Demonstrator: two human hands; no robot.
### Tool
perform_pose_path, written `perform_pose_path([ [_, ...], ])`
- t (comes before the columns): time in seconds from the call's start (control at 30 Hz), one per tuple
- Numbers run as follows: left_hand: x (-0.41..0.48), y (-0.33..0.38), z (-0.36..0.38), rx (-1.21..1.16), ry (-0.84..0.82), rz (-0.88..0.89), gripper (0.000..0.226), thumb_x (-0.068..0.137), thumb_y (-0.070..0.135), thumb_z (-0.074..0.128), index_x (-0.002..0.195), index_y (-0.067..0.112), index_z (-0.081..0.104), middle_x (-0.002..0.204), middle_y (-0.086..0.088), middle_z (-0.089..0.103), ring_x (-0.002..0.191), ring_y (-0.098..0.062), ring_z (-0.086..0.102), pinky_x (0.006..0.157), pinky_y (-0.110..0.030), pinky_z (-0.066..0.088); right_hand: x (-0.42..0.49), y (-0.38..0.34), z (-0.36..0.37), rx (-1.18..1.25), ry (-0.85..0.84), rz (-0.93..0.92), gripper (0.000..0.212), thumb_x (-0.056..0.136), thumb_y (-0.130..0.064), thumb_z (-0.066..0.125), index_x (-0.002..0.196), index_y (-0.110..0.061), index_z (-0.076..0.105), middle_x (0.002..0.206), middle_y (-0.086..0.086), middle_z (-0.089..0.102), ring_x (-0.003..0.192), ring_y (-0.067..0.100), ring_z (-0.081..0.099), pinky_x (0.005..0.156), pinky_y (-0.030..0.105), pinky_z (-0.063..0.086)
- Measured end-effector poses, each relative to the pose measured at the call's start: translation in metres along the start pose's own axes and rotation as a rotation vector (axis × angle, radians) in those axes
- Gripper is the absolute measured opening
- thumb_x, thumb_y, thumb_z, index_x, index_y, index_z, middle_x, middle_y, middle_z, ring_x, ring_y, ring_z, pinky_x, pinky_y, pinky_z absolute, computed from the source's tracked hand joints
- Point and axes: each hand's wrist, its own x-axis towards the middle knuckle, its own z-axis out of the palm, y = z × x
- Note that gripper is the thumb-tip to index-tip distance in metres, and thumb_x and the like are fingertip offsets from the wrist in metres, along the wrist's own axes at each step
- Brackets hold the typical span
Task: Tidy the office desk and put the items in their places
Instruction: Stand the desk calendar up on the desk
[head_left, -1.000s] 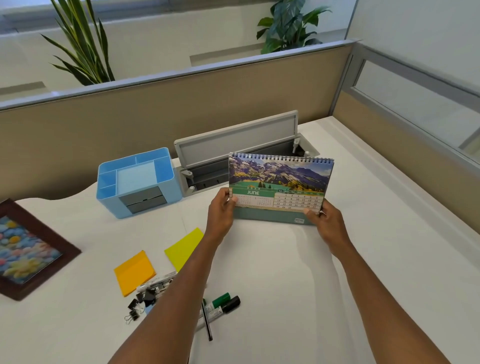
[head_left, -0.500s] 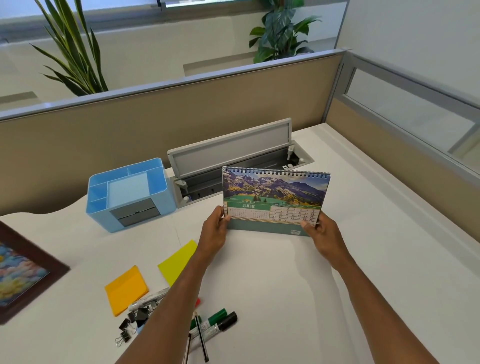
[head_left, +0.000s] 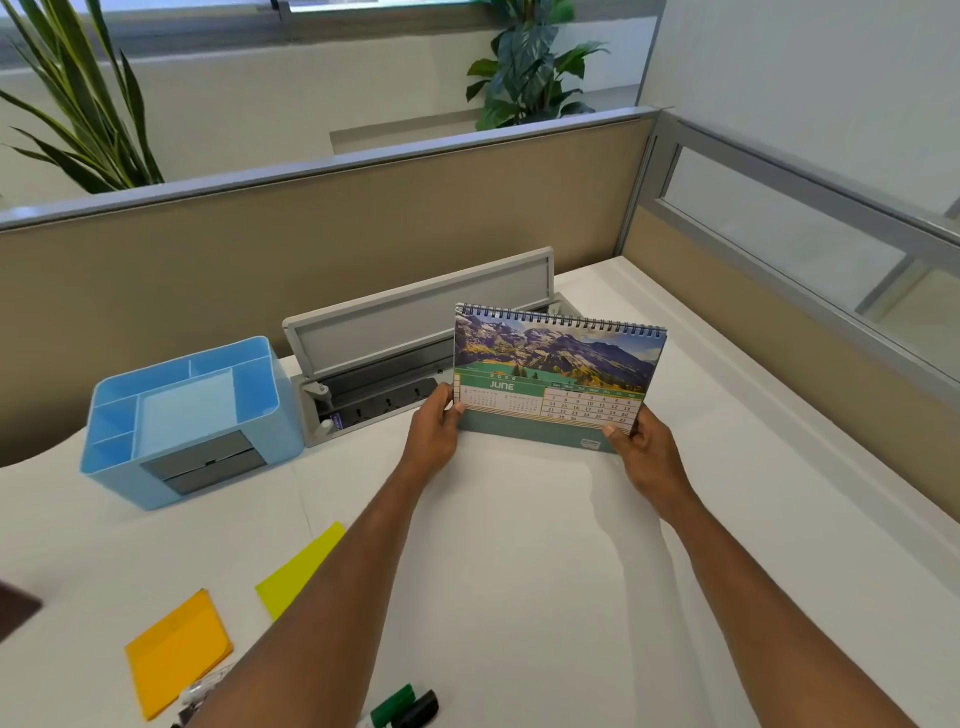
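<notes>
A spiral-bound desk calendar (head_left: 556, 374) showing June under a mountain photo stands upright on the white desk (head_left: 545, 561), right of centre. My left hand (head_left: 434, 436) grips its lower left edge and my right hand (head_left: 644, 447) grips its lower right corner. A light blue desk organiser (head_left: 187, 415) with compartments and grey drawers stands at the left. Yellow (head_left: 301, 569) and orange (head_left: 176, 649) sticky-note pads lie near the front left. Green and black markers (head_left: 405, 706) show at the bottom edge, partly hidden by my left arm.
An open grey cable tray (head_left: 410, 338) with its lid raised sits just behind the calendar. Beige partition walls (head_left: 311, 244) close the back and right sides. A dark picture-frame corner (head_left: 15, 608) pokes in at the far left. Clips lie under my left arm.
The calendar has stayed upright in both hands and shifted slightly back toward the cable tray. My view has tilted up, so the frame and the markers slid toward the picture's edges.
</notes>
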Motion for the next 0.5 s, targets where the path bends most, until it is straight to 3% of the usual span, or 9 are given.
perform_pose_path([
  [0.23,0.011,-0.004,0.008,-0.058,0.017,0.0,0.023,0.1,0.009,0.043,0.12,0.009,0.054,0.121,-0.004,0.062,0.112,-0.017,0.056,0.086,-0.02,0.049,0.021,0.002,-0.006,0.0,-0.012,0.003,0.036,0.096,-0.012,0.056,0.13,-0.021,0.051,0.124,-0.002,0.061,0.112,0.018,0.058,0.075,0.011,0.05],
  [0.37,0.011,-0.006,0.009,-0.071,0.025,-0.001,0.022,0.1,0.009,0.042,0.118,0.011,0.055,0.119,-0.003,0.063,0.111,-0.017,0.057,0.093,-0.035,0.049,0.02,0.001,-0.004,0.006,0.013,0.009,0.038,0.095,-0.011,0.057,0.13,-0.022,0.048,0.123,-0.005,0.059,0.11,0.014,0.056,0.076,0.012,0.049],
  [0.5,0.009,-0.008,0.009,-0.062,0.032,-0.008,0.021,0.101,0.011,0.041,0.116,0.013,0.056,0.117,-0.003,0.063,0.11,-0.017,0.057,0.095,-0.04,0.049,0.019,0.004,-0.001,0.001,0.06,0.02,0.037,0.094,-0.013,0.059,0.129,-0.02,0.049,0.124,-0.003,0.059,0.109,0.015,0.057,0.084,0.023,0.051],
])
